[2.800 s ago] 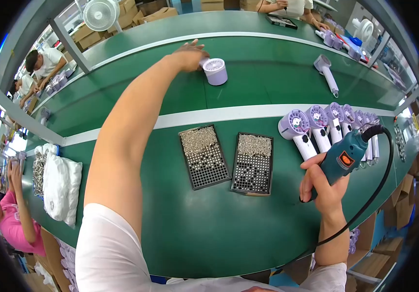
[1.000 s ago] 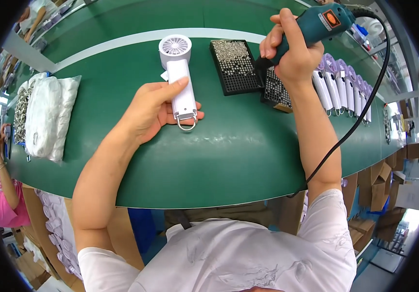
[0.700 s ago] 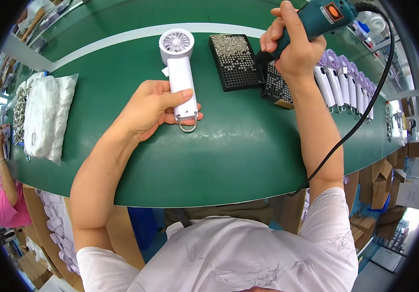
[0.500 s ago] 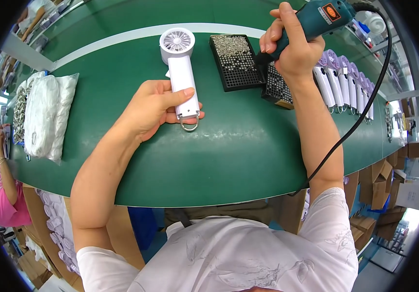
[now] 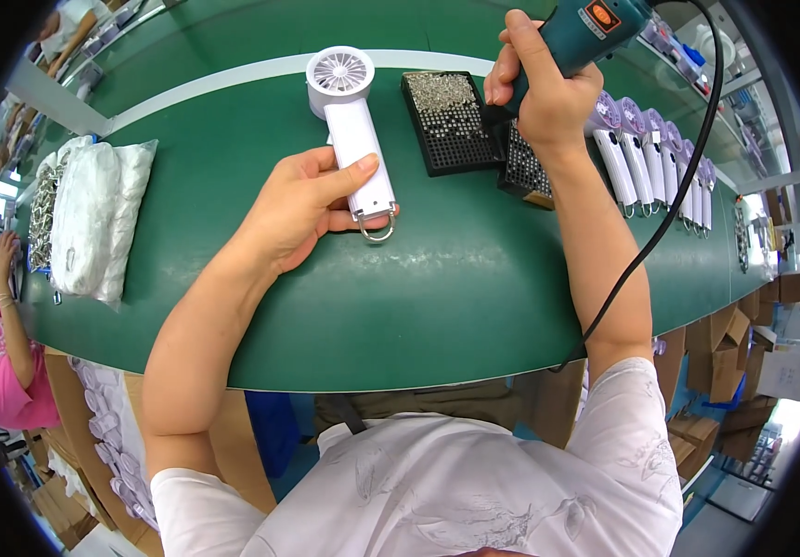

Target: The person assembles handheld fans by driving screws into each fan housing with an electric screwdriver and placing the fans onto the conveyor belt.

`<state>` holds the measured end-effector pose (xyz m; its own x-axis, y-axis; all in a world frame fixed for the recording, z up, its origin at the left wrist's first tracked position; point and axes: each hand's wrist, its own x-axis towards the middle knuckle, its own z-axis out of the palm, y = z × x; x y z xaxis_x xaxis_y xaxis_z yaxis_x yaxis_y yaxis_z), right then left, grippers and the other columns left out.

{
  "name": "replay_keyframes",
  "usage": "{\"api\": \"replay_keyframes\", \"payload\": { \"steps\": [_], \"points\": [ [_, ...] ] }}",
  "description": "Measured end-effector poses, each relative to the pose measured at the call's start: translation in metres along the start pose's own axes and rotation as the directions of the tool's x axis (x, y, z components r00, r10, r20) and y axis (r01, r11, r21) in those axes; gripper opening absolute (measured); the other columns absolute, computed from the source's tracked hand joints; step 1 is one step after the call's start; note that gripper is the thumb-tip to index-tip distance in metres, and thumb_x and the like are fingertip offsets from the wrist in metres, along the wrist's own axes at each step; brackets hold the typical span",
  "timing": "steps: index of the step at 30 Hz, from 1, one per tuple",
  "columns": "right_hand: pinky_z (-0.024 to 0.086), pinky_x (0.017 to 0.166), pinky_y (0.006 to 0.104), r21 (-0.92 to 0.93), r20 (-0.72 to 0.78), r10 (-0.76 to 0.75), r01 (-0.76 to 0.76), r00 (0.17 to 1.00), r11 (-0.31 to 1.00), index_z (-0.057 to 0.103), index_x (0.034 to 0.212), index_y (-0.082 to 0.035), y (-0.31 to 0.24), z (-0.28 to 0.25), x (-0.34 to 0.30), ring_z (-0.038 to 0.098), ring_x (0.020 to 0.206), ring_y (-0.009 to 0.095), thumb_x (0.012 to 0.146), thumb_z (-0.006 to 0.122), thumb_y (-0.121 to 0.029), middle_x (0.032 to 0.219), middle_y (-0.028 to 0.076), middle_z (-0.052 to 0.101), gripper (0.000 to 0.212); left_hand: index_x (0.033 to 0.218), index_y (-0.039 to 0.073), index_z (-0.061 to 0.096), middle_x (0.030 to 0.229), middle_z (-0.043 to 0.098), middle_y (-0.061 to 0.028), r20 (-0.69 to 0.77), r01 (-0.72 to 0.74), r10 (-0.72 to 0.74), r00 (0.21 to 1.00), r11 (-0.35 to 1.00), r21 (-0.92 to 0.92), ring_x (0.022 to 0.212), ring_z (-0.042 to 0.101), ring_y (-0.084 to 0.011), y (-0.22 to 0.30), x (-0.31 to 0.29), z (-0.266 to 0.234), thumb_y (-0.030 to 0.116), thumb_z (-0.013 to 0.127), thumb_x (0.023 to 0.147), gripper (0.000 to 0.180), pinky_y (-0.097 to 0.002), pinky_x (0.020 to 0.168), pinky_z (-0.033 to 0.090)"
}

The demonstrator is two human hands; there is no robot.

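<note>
A pale, slim handheld fan (image 5: pixel 354 139) with a round slatted head and metal end loop is left of centre over the green tabletop (image 5: pixel 400 320), its handle gripped by the left hand (image 5: pixel 309 204). The right hand (image 5: pixel 553 102) is wrapped around a teal corded power tool (image 5: pixel 595 32), near black gridded trays (image 5: pixel 460 156) of small silver pieces. Lavender-and-white fans (image 5: pixel 641 172) line the right.

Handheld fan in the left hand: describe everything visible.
The handheld fan looks like pale plastic: at the far end a round head with an upward-facing spoked grille, a straight handle and a metal loop at the near end. The left hand grips the handle's lower part, thumb on top. Whether the fan touches the green table is unclear.
</note>
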<state>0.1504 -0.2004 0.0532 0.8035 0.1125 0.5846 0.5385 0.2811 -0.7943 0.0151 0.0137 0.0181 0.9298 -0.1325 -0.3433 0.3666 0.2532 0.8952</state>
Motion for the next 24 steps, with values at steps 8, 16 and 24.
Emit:
{"api": "replay_keyframes", "payload": {
  "steps": [8,16,24],
  "points": [
    [0.045,0.045,0.0348,0.124,-0.042,0.053,-0.047,0.998,0.991,0.064,0.093,0.005,-0.015,-0.001,-0.001,0.052,0.043,0.016,0.097,0.068,-0.014,0.061,0.007,0.056,0.020,0.115,-0.009,0.055,0.103,0.069,-0.0195,0.004,0.041,-0.041,0.999,0.999,0.015,0.092,0.074,-0.0270,-0.007,0.007,0.002,0.022,0.064,0.101,0.034,-0.0369,0.081,0.063],
    [0.043,0.048,0.0335,0.358,0.277,-0.008,-0.095,0.961,0.929,0.068,0.108,-0.008,-0.051,0.018,-0.026,0.042,0.045,0.015,0.109,0.040,-0.035,0.063,0.001,0.048,0.039,0.116,-0.009,0.058,0.104,0.070,-0.0188,0.009,0.014,-0.015,1.000,0.999,0.046,0.093,0.073,-0.0249,-0.009,0.011,0.002,0.023,0.065,0.101,0.036,-0.0356,0.082,0.063],
    [0.046,0.046,0.0360,0.196,0.410,-0.090,0.008,0.908,0.981,0.056,0.109,-0.006,-0.054,0.039,-0.053,0.048,0.044,0.016,0.110,0.041,-0.031,0.062,0.003,0.050,0.030,0.114,-0.007,0.063,0.098,0.071,-0.0128,-0.020,-0.002,0.002,1.000,1.000,0.006,0.082,0.072,-0.0173,-0.010,0.008,0.006,0.020,0.069,0.098,0.031,-0.0291,0.073,0.061]
  ]
}}
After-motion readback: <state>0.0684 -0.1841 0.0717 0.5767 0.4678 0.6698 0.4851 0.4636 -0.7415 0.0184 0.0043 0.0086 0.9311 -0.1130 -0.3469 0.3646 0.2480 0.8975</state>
